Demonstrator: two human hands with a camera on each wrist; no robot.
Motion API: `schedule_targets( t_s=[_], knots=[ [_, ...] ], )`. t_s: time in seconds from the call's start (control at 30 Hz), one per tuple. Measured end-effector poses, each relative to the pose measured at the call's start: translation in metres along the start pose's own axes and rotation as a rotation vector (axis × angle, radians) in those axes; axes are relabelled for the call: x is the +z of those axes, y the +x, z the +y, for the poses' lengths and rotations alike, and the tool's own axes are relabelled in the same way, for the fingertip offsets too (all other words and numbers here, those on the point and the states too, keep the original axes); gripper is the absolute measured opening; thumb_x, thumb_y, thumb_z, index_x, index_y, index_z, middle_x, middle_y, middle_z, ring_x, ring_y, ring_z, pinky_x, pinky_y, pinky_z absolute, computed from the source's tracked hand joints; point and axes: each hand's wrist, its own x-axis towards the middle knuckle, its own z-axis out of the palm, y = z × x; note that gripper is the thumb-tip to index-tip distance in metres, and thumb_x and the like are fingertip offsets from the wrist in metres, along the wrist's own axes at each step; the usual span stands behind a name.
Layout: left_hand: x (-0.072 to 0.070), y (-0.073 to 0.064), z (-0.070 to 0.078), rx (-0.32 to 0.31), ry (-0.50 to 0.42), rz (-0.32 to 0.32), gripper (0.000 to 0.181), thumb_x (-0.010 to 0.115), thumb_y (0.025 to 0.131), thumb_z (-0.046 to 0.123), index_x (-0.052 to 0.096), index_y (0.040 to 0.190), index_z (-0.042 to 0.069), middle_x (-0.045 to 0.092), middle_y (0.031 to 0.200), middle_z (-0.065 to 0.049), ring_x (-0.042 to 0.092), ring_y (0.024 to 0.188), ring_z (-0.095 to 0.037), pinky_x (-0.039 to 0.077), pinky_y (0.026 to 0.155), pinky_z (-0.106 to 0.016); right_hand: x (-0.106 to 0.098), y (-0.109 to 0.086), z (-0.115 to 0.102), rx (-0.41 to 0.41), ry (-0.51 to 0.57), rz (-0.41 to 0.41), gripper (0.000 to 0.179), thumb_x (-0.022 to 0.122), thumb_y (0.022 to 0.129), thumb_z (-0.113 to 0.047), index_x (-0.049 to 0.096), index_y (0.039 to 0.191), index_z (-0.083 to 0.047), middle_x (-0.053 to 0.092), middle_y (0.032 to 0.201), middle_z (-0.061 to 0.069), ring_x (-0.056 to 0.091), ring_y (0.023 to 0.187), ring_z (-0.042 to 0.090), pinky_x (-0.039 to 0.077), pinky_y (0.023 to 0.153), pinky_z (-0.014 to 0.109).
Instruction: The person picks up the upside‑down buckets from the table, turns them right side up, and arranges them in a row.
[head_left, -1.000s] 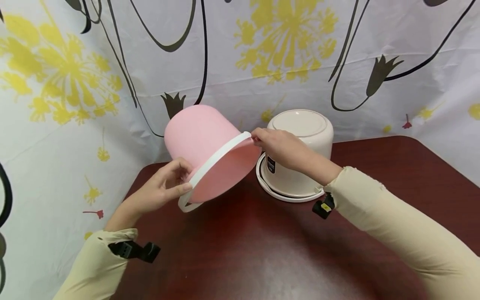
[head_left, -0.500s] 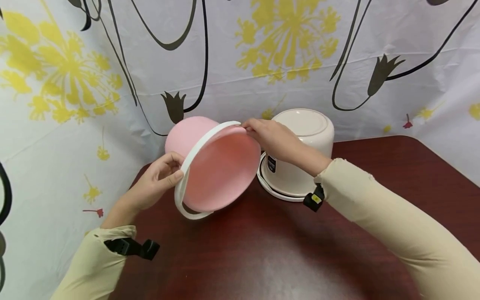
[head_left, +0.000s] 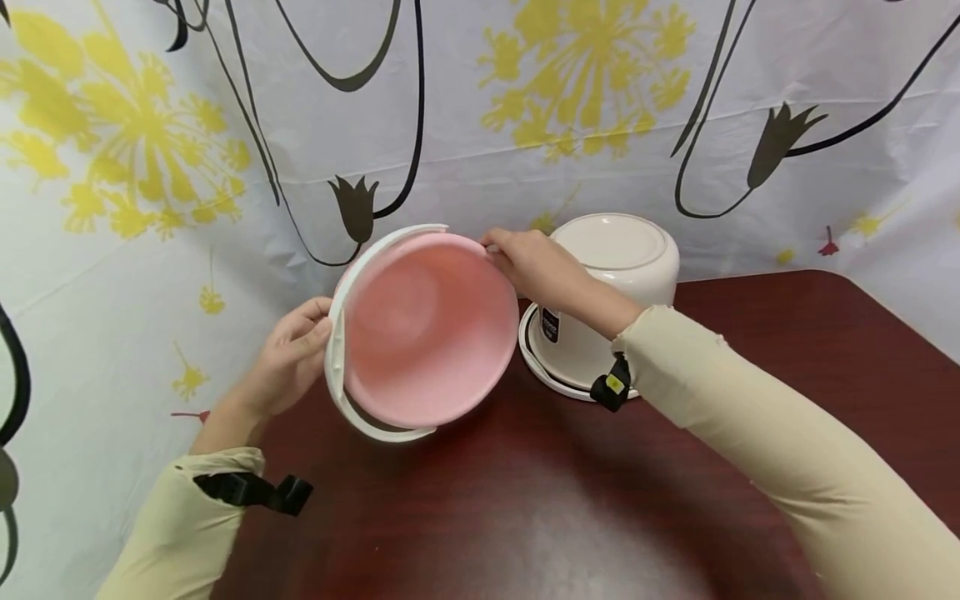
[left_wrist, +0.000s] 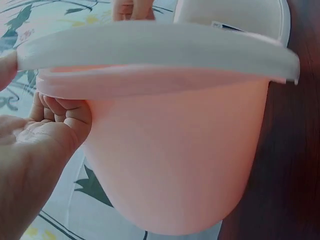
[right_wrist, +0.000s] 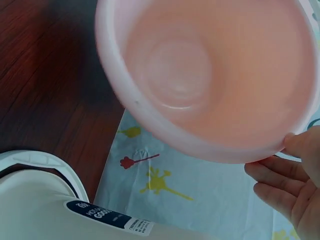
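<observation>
A pink bucket (head_left: 427,333) is held up tilted on its side, its mouth facing me and its bare inside showing. Its white handle (head_left: 335,358) lies round the left side of the rim. My left hand (head_left: 292,358) grips the bucket's left edge, thumb on the handle and curled fingers under the rim in the left wrist view. My right hand (head_left: 536,267) pinches the upper right of the rim; in the right wrist view the thumb is at the lip and the fingers (right_wrist: 277,182) are behind it.
A cream bucket (head_left: 622,250) with a dark label stands upside down on the dark red table (head_left: 750,400), right of the pink one. Its white handle (head_left: 543,375) rests round its base. A patterned cloth (head_left: 450,108) hangs behind and at the left.
The pink bucket has turned so its mouth faces me more fully, its base swinging away out of sight. My left hand has shifted slightly left and up; the right hand has moved slightly left and up.
</observation>
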Motion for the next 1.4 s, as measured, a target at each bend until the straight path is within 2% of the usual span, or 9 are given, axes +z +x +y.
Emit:
schedule_targets(
  t_s=[0.37,0.5,0.63,0.8,1.0,1.17,1.27,1.33,1.4],
  knots=[
    [-0.007,-0.004,-0.003,0.061,-0.229,0.008,0.028,0.025,0.100,0.008,0.046,0.114,-0.004,0.056,0.101,-0.010,0.053,0.095,-0.017,0.041,0.086,-0.027,-0.001,-0.002,0.002,0.143,0.133,0.014,0.020,0.054,0.093,-0.016,0.061,0.109,-0.005,0.066,0.082,0.008,0.062,0.074,0.020,0.048,0.068,0.033],
    [-0.010,-0.007,-0.006,0.104,-0.364,0.016,0.035,0.022,0.100,0.007,0.048,0.118,-0.007,0.055,0.108,-0.014,0.052,0.100,-0.020,0.040,0.089,-0.029,0.000,-0.006,0.003,0.187,0.189,-0.014,0.022,0.055,0.092,-0.015,0.060,0.110,-0.003,0.067,0.081,0.009,0.063,0.073,0.020,0.048,0.067,0.032],
    [-0.011,-0.010,-0.008,0.118,-0.437,0.051,0.039,0.020,0.100,0.007,0.048,0.122,-0.008,0.055,0.114,-0.015,0.052,0.105,-0.022,0.040,0.091,-0.030,0.003,-0.009,0.004,0.206,0.249,-0.034,0.025,0.056,0.092,-0.014,0.059,0.113,-0.002,0.068,0.085,0.011,0.065,0.077,0.020,0.050,0.068,0.032],
    [-0.011,-0.011,-0.009,0.112,-0.541,0.111,0.045,0.015,0.100,0.011,0.048,0.124,-0.009,0.053,0.117,-0.016,0.050,0.108,-0.024,0.039,0.093,-0.033,0.006,-0.013,0.006,0.205,0.295,-0.025,0.028,0.057,0.091,-0.013,0.057,0.117,-0.001,0.069,0.083,0.012,0.066,0.073,0.021,0.050,0.066,0.030],
    [-0.009,-0.012,-0.010,0.081,-0.616,0.162,0.044,0.016,0.101,0.015,0.043,0.131,-0.004,0.046,0.126,-0.014,0.043,0.117,-0.024,0.034,0.099,-0.033,0.007,-0.015,0.007,0.209,0.352,-0.016,0.032,0.056,0.091,-0.011,0.054,0.121,0.002,0.068,0.082,0.015,0.067,0.068,0.024,0.051,0.060,0.027],
    [-0.008,-0.015,-0.011,0.043,-0.720,0.175,0.044,0.016,0.101,0.018,0.037,0.136,0.002,0.041,0.134,-0.011,0.034,0.126,-0.023,0.031,0.101,-0.034,0.007,-0.017,0.006,0.237,0.415,-0.021,0.035,0.055,0.091,-0.009,0.051,0.124,0.002,0.068,0.084,0.017,0.066,0.064,0.020,0.052,0.058,0.027],
    [-0.008,-0.015,-0.012,0.040,-0.753,0.179,0.045,0.016,0.101,0.019,0.035,0.138,0.003,0.037,0.138,-0.010,0.028,0.130,-0.022,0.029,0.103,-0.034,0.007,-0.018,0.006,0.257,0.449,-0.025,0.036,0.055,0.091,-0.009,0.050,0.126,0.002,0.068,0.085,0.018,0.066,0.064,0.020,0.053,0.059,0.029],
    [-0.007,-0.015,-0.012,0.042,-0.756,0.188,0.045,0.016,0.100,0.019,0.033,0.139,0.003,0.035,0.140,-0.010,0.023,0.133,-0.022,0.026,0.105,-0.034,0.007,-0.019,0.005,0.273,0.469,-0.031,0.037,0.055,0.091,-0.008,0.049,0.127,0.002,0.067,0.084,0.018,0.066,0.065,0.021,0.053,0.059,0.029],
    [-0.007,-0.015,-0.013,0.047,-0.759,0.199,0.045,0.017,0.100,0.019,0.032,0.140,0.004,0.032,0.142,-0.009,0.016,0.135,-0.020,0.018,0.108,-0.033,0.007,-0.021,0.004,0.286,0.499,-0.041,0.039,0.055,0.091,-0.007,0.048,0.127,0.002,0.067,0.083,0.019,0.067,0.067,0.024,0.054,0.059,0.030]
  ],
)
